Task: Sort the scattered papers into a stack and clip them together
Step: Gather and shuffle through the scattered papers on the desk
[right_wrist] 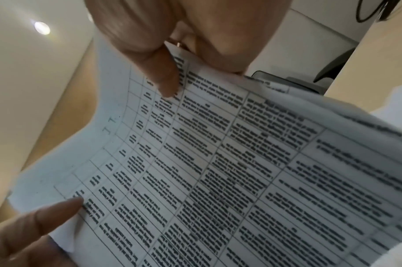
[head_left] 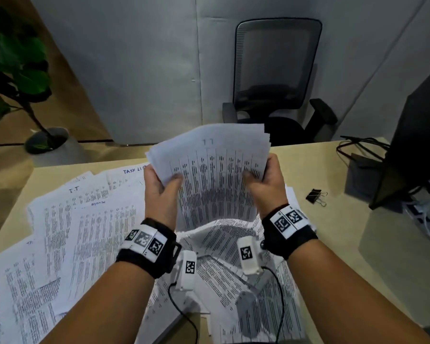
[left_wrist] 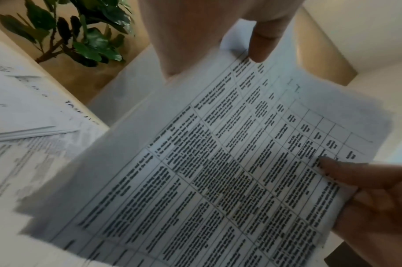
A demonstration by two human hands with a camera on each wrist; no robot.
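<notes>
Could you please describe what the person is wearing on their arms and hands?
The forearms are bare, with no sleeves. Each wrist carries a black strap with a white band of square black-and-white markers. A small white camera block, also marked, hangs under each wrist and trails a thin black cable. The left hand and right hand are ungloved.

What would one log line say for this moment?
left hand: grips paper stack | right hand: grips stack | binder clip: on desk, untouched | loose papers: remain

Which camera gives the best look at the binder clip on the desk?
The head view. The black binder clip lies in plain sight on the desk, right of the right hand. Neither wrist view shows it; the held papers fill both.
</notes>
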